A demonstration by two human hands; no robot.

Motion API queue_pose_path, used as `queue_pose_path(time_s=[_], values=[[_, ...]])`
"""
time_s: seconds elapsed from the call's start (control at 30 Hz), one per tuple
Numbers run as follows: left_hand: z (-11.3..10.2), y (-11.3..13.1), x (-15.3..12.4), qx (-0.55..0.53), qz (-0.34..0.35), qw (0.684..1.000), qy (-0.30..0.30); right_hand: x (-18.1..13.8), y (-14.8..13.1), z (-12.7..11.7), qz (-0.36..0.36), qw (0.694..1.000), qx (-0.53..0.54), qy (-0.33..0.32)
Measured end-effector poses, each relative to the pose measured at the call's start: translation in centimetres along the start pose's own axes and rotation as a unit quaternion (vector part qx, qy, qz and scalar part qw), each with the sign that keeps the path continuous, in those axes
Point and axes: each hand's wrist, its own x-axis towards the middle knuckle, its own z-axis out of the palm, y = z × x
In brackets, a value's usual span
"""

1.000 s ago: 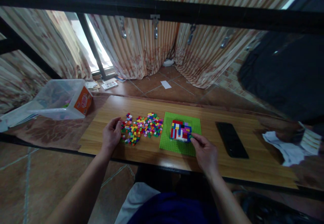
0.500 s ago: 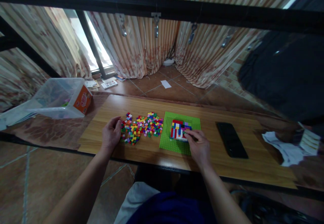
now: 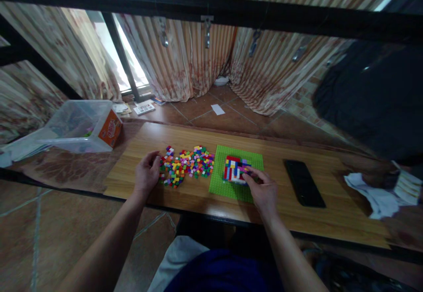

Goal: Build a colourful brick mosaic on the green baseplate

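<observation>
The right hand (image 3: 264, 190) is held half closed at the right side of some joined bricks (image 3: 233, 168); whether a brick is pinched cannot be made out. The joined bricks are set on a green board (image 3: 218, 188), laid on the desk (image 3: 188, 199). The left hand (image 3: 147, 173) is loosely curled beside the loose bricks (image 3: 188, 164), its grip hidden. A black phone (image 3: 304, 184) is placed right of the board.
</observation>
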Motion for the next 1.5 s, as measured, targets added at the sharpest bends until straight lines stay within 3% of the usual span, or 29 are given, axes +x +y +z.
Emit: queue_pose_path(time_s=[0.2,0.5,0.8,1.1,1.27,1.4,1.5], values=[[0.0,-0.3,0.1,0.005,0.009,1.000,0.005,0.7,0.8,0.1,0.022,0.997,-0.047,0.061],[0.0,-0.2,0.0,0.008,0.017,1.000,0.004,0.9,0.6,1.9,-0.006,0.994,-0.095,0.057],[-0.1,0.0,-0.1,0.027,0.012,1.000,0.003,0.7,1.4,2.6,0.003,0.996,-0.057,0.070],[0.0,0.1,-0.1,0.015,0.008,1.000,0.005,0.8,1.4,2.2,0.024,0.998,-0.033,0.037],[0.1,-0.1,-0.1,0.003,0.007,1.000,0.009,0.9,1.0,1.0,0.041,0.993,0.046,0.102],[0.2,-0.4,-0.1,0.001,0.013,1.000,0.009,-0.4,-1.2,0.7,-0.008,0.994,0.022,0.106],[0.3,-0.7,-0.1,-0.002,0.010,1.000,0.007,-2.4,-3.7,1.9,-0.087,0.996,0.008,0.022]])
